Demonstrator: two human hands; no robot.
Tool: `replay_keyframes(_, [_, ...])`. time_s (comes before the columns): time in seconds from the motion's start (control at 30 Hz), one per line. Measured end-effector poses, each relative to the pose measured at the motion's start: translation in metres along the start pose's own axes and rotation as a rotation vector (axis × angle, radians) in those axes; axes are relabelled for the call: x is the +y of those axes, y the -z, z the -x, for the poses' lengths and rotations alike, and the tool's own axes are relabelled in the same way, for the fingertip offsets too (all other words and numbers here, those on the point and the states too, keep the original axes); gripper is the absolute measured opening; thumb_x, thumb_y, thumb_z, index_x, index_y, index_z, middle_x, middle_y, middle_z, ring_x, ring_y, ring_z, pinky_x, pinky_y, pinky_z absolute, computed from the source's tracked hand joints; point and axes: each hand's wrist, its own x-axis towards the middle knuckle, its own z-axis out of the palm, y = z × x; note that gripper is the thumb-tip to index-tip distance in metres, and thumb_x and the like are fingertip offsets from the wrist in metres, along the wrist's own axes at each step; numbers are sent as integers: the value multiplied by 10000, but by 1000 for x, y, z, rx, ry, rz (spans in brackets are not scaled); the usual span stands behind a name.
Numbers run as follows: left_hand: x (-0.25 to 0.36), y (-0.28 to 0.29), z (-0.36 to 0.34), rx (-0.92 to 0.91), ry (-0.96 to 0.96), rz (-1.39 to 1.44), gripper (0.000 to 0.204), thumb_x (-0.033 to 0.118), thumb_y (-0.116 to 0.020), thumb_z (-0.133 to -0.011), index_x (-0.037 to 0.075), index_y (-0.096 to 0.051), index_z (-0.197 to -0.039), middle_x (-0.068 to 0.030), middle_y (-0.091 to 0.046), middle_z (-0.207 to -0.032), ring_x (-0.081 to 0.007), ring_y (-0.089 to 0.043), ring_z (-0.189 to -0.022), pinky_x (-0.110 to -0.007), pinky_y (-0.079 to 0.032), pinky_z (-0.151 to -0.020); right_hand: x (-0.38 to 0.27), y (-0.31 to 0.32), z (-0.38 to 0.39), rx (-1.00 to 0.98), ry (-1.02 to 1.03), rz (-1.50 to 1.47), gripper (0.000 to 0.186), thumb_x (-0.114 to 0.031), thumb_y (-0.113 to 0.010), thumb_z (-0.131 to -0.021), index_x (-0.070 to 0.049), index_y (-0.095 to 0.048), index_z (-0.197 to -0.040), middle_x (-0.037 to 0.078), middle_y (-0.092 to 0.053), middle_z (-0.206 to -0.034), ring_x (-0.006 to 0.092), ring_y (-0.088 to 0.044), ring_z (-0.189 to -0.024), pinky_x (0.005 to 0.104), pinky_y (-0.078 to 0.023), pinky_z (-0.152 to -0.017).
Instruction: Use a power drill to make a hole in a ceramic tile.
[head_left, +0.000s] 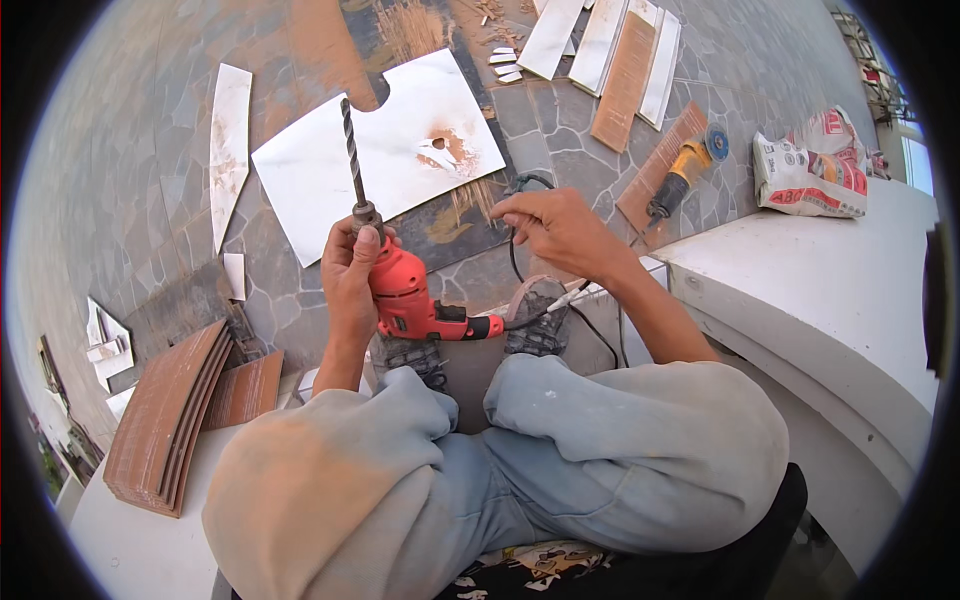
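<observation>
My left hand [355, 270] is wrapped round the front of a red power drill [405, 295], close behind its chuck. A long spiral drill bit [352, 150] points up and away from me. The drill's black-ended handle lies toward the right, with its cord running off it. My right hand [560, 235] hovers to the right of the drill, index finger stretched out and the other fingers loosely bent; nothing shows in it. Beyond both hands lies a white tile [330, 170] with a notch in its far edge and a small, rough hole ringed by reddish dust.
A yellow and black angle grinder [685, 175] rests on a brown tile strip at right. Cement-type bags [810, 175] sit on a white ledge [800, 260]. Stacked brown tiles [165, 420] stand at left. Cut strips [625, 70] lie at the far side; a black cable [600, 340] runs near my feet.
</observation>
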Motion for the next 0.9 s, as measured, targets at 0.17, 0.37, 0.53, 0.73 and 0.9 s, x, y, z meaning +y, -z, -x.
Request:
replay_keyframes(0.17, [-3, 0, -1, -8, -3, -8, 345, 329, -680, -976, 34, -568, -1116, -83, -652, -977, -138, -619, -895, -280, -520, -811, -6, -9, -3, 58, 90, -176, 118, -81, -659, -937, -18, -702, -1028, 122, -719, -860, 176, -659, -713, 338, -519, -675])
replay_keyframes(0.37, [1, -3, 3, -6, -6, -29, 368, 336, -671, -982, 33, -545, -1150, -89, -650, -997, -139, -621, -911, -278, -519, -829, -36, -26, -11, 74, 27, -376, 145, -76, -644, -955, 12, -591, -1056, 117, -703, -916, 163, -677, -806, 293, -531, -755])
replay_keyframes(0.53, [2, -3, 4, -37, -34, -26, 341, 313, -635, -1006, 25, -545, -1164, -88, -651, -1005, -142, -621, -915, -275, -515, -835, -44, -52, -22, 99, 293, -342, 152, -56, -624, -962, -1, -576, -1096, 131, -692, -901, 227, -709, -874, 326, -538, -773])
replay_keyframes(0.73, [6, -5, 6, -119, -61, -112, 399, 369, -493, -1066, -2, -571, -1193, -79, -648, -1002, -140, -620, -914, -274, -510, -831, -48, -57, -27, 122, 294, -461, 125, -65, -648, -940, 1, -596, -1033, 150, -684, -929, 251, -694, -870, 342, -533, -775])
replay_keyframes(0.9, [12, -1, 7, -179, 7, -117, 544, 461, -351, -1088, -18, -575, -1216, -98, -649, -1019, -146, -613, -921, -270, -492, -857, -48, -55, -25, 129, 374, -391, 139, -46, -657, -903, -11, -592, -1021, 158, -643, -911, 308, -654, -830, 372, -523, -754])
